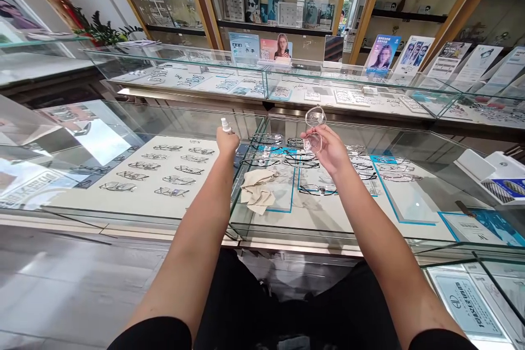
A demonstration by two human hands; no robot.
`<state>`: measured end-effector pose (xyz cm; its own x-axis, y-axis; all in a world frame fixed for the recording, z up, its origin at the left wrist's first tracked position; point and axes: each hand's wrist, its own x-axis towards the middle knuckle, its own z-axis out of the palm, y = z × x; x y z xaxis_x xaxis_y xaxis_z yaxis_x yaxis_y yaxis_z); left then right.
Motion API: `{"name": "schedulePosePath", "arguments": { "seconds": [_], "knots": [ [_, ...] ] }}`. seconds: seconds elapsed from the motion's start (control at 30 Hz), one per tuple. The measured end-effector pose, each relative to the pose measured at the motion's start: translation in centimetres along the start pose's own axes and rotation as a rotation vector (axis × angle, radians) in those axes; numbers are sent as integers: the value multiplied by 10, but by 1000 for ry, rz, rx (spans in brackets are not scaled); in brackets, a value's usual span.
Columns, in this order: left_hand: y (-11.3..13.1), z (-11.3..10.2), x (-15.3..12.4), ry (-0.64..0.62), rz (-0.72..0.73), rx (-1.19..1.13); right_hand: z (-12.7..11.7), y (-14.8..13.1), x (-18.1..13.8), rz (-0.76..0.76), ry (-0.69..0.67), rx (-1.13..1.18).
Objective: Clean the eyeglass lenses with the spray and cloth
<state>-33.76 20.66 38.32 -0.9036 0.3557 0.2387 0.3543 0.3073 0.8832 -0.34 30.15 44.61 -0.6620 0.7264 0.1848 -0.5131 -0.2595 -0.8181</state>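
Note:
Upright in my left hand (228,143) is a small spray bottle, its white nozzle (225,124) sticking out above the closed fingers. My right hand (333,147) pinches a pair of clear-framed eyeglasses (315,117) by one side, with one lens above the fingers and the other beside them. Both hands are raised over the glass display counter, apart from each other. Below and between them lies a crumpled beige cloth (258,190) on the glass top. The bottle's body is hidden by my left hand.
Rows of eyeglasses (176,179) lie inside the glass counter (336,235). At the right stands an open white box (492,175) with a blue-and-white pack. Behind are a second showcase (287,103) with several stand-up cards, a potted plant (102,30) and wall shelves (283,27).

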Motion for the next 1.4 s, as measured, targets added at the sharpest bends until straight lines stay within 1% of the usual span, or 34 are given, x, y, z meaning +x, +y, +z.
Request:
{"name": "schedulePosePath", "arguments": {
  "seconds": [0.1,0.23,0.3,0.33,0.37,0.4,0.43,0.47,0.5,0.53,0.57,0.6,0.63,0.7,0.73,0.77,0.8,0.87,0.93,1.0,1.1,1.2,1.23,1.27,1.33,1.4],
  "knots": [
    [-3,1,0,73,-139,28,-1,-1,0,0,6,-13],
    [5,4,-7,126,-215,53,-1,0,-1,-7,0,2],
    [15,3,-14,237,-226,87,-1,-1,-1,-11,3,4],
    [21,2,-19,318,-201,109,-1,-1,-1,-14,8,-1],
    [28,0,-24,404,-143,131,-1,-2,-1,-16,13,-9],
    [37,-3,-29,479,-54,149,-1,-3,-1,-16,18,-15],
    [45,-7,-35,517,59,160,-2,-4,-1,-16,22,-19],
    [55,-11,-41,511,180,163,-2,-5,-1,-16,24,-20],
    [64,-16,-49,443,307,161,-2,-6,-1,-17,23,-21],
    [74,-20,-57,312,426,156,-2,-7,-1,-18,21,-22],
    [82,-24,-66,132,530,155,-3,-7,-1,-19,19,-24],
    [89,-26,-76,-52,602,174,-3,-8,-1,-20,17,-26],
    [95,-28,-87,-217,632,228,-3,-8,-1,-19,16,-28],
    [101,-27,-106,-520,614,407,-2,-8,-1,-15,15,-26],
    [101,-25,-115,-646,573,509,-2,-8,-1,-13,13,-22],
    [100,-23,-121,-747,526,603,-2,-7,-2,-14,10,-17],
    [98,-21,-125,-812,485,670,-1,-7,-2,-15,5,-12],
    [93,-18,-127,-845,443,700,0,-5,-2,-19,-2,-4],
    [89,-18,-123,-879,450,630,2,-4,-2,-21,-2,1],
    [90,-19,-117,-992,486,533,3,-4,-3,-24,4,14],
    [96,-23,-109,-1216,538,358,3,-4,-2,-26,4,33],
    [105,-26,-107,-1353,524,130,2,-5,-2,-23,-4,24],
    [108,-27,-107,-1360,514,52,2,-5,-2,-21,-3,19],
    [109,-27,-107,-1339,502,-29,2,-6,-2,-19,-1,15],
    [111,-25,-107,-1250,439,-203,2,-6,-3,-13,2,16],
    [109,-21,-107,-1138,312,-390,3,-6,-4,-6,-1,30]
  ]
}}
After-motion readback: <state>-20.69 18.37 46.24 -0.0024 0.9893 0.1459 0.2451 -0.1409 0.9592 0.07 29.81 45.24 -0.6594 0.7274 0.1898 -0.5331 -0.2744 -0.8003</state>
